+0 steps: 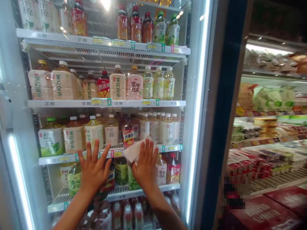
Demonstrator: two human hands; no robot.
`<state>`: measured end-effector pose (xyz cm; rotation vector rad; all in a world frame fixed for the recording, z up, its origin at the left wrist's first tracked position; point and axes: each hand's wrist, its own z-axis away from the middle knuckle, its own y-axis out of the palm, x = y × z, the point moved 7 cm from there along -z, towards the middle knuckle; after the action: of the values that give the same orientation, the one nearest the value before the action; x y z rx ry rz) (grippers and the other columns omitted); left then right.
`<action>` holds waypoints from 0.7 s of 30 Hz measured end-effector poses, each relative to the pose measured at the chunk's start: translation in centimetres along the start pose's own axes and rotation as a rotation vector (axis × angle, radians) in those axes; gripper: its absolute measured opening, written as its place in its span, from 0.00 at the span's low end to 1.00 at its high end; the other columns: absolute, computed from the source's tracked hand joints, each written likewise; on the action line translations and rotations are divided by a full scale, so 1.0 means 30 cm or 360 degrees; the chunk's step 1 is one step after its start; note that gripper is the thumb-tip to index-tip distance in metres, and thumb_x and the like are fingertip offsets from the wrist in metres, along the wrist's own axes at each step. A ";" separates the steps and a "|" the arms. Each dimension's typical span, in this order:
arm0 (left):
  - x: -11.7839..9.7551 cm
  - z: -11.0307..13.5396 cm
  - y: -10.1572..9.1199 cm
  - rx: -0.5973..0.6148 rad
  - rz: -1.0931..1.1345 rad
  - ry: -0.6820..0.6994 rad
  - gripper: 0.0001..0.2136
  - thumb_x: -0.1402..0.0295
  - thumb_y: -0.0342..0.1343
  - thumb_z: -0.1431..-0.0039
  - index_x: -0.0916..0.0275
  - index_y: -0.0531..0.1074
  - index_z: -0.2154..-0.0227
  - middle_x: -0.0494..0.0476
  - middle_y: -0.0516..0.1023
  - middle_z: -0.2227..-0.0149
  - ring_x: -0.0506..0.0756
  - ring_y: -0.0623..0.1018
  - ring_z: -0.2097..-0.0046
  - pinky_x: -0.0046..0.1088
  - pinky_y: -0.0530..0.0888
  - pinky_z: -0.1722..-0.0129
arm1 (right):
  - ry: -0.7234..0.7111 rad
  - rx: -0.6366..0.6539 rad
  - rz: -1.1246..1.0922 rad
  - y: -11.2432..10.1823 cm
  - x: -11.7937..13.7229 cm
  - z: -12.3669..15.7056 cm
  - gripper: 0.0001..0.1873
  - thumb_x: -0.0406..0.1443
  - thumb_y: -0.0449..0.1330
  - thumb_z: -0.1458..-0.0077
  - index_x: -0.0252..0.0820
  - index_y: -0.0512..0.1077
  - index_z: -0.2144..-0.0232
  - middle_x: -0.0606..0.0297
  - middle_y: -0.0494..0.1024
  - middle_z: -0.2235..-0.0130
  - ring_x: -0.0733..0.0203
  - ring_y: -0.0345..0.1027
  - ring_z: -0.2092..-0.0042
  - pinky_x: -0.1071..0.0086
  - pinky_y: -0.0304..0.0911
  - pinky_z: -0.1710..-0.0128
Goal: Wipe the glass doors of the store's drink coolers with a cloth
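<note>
A glass door [105,19] covers a lit drinks fridge, and light reflections show on it. My left hand [93,169] is raised with its fingers spread wide and holds nothing. It appears to rest flat on the glass, in front of the lower shelves. Beside it on the right, my right hand [145,167] keeps a white cloth [133,151] under its outstretched fingers, pressed toward the glass. The cloth sticks out to the left of and above the fingers. Whether it is fabric or paper, I cannot tell.
Behind the glass, several shelves hold tea bottles [63,80]. A bright light strip [198,111] and a dark frame [223,111] run down the right side. Farther right, an open shelf unit [261,111] carries packaged goods, with red boxes [268,207] below.
</note>
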<state>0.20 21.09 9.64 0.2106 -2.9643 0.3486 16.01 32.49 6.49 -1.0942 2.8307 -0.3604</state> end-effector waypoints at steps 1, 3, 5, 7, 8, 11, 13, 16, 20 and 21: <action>0.018 0.020 -0.003 0.0009 -0.0007 -0.0010 0.34 0.60 0.54 0.33 0.45 0.48 0.28 0.56 0.38 0.24 0.66 0.37 0.24 0.61 0.34 0.29 | -0.0007 0.0056 0.0005 0.030 0.025 0.106 0.46 0.42 0.50 0.33 0.27 0.30 0.27 0.46 0.27 0.24 0.37 0.22 0.24 0.37 0.32 0.28; 0.045 0.061 0.000 0.0029 -0.0013 -0.0030 0.34 0.60 0.54 0.33 0.45 0.47 0.28 0.55 0.37 0.24 0.65 0.37 0.24 0.61 0.33 0.28 | -0.0028 0.0113 0.0011 0.072 0.073 0.273 0.47 0.42 0.51 0.34 0.27 0.30 0.27 0.46 0.27 0.24 0.38 0.21 0.24 0.40 0.27 0.28; 0.060 0.095 0.013 0.0039 -0.0022 -0.0028 0.34 0.62 0.54 0.33 0.46 0.47 0.28 0.55 0.37 0.24 0.65 0.37 0.24 0.60 0.33 0.28 | 0.0010 0.0125 0.0011 0.084 0.104 0.336 0.47 0.41 0.51 0.34 0.26 0.30 0.27 0.45 0.26 0.25 0.38 0.20 0.24 0.40 0.26 0.28; 0.065 0.117 0.026 0.0027 -0.0047 -0.0013 0.34 0.63 0.54 0.33 0.47 0.46 0.28 0.56 0.38 0.24 0.64 0.37 0.24 0.60 0.33 0.28 | 0.0059 0.0128 -0.0023 0.068 0.128 0.277 0.46 0.40 0.51 0.33 0.28 0.29 0.27 0.45 0.27 0.25 0.37 0.20 0.24 0.37 0.30 0.29; 0.066 0.124 0.031 0.0016 -0.0061 -0.0004 0.34 0.63 0.54 0.33 0.48 0.46 0.28 0.56 0.38 0.24 0.64 0.38 0.24 0.61 0.32 0.28 | 0.0069 0.0123 -0.0056 0.053 0.139 0.208 0.46 0.40 0.51 0.32 0.29 0.29 0.26 0.46 0.28 0.24 0.38 0.21 0.24 0.37 0.33 0.29; 0.069 0.132 0.039 -0.0004 -0.0087 0.0007 0.34 0.63 0.54 0.33 0.50 0.47 0.28 0.57 0.38 0.24 0.64 0.37 0.24 0.62 0.32 0.29 | 0.0047 0.0038 -0.0147 -0.005 0.169 -0.071 0.46 0.42 0.50 0.31 0.31 0.26 0.27 0.47 0.31 0.24 0.41 0.21 0.24 0.36 0.36 0.29; 0.070 0.133 0.040 -0.0013 -0.0088 0.0016 0.34 0.63 0.54 0.33 0.50 0.48 0.28 0.57 0.38 0.24 0.64 0.38 0.24 0.61 0.33 0.28 | 0.0044 -0.0026 -0.0144 -0.028 0.178 -0.229 0.47 0.43 0.50 0.32 0.31 0.25 0.27 0.47 0.32 0.24 0.43 0.18 0.24 0.35 0.34 0.29; 0.069 0.133 0.038 -0.0040 -0.0091 0.0033 0.33 0.63 0.54 0.33 0.50 0.48 0.28 0.57 0.39 0.24 0.64 0.38 0.24 0.61 0.33 0.28 | 0.0018 -0.0059 -0.0121 -0.021 0.188 -0.291 0.48 0.41 0.51 0.33 0.32 0.25 0.27 0.49 0.30 0.24 0.45 0.16 0.24 0.34 0.32 0.29; 0.068 0.133 0.039 -0.0078 -0.0077 0.0028 0.33 0.63 0.53 0.33 0.50 0.49 0.28 0.56 0.40 0.24 0.63 0.39 0.24 0.60 0.33 0.28 | -0.0005 0.0068 -0.0110 0.049 0.206 -0.007 0.48 0.35 0.52 0.37 0.31 0.29 0.26 0.49 0.29 0.24 0.40 0.20 0.24 0.33 0.35 0.30; 0.068 0.133 0.039 -0.0083 -0.0071 0.0024 0.33 0.63 0.53 0.33 0.50 0.49 0.28 0.56 0.41 0.24 0.63 0.39 0.24 0.60 0.33 0.28 | -0.0010 0.0109 -0.0100 0.070 0.211 0.105 0.48 0.34 0.53 0.37 0.31 0.30 0.26 0.48 0.30 0.24 0.39 0.21 0.24 0.33 0.37 0.30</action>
<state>-2.50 21.03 5.88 0.2665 -2.9444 0.2659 10.45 29.15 2.95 -1.1707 2.7613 -0.4543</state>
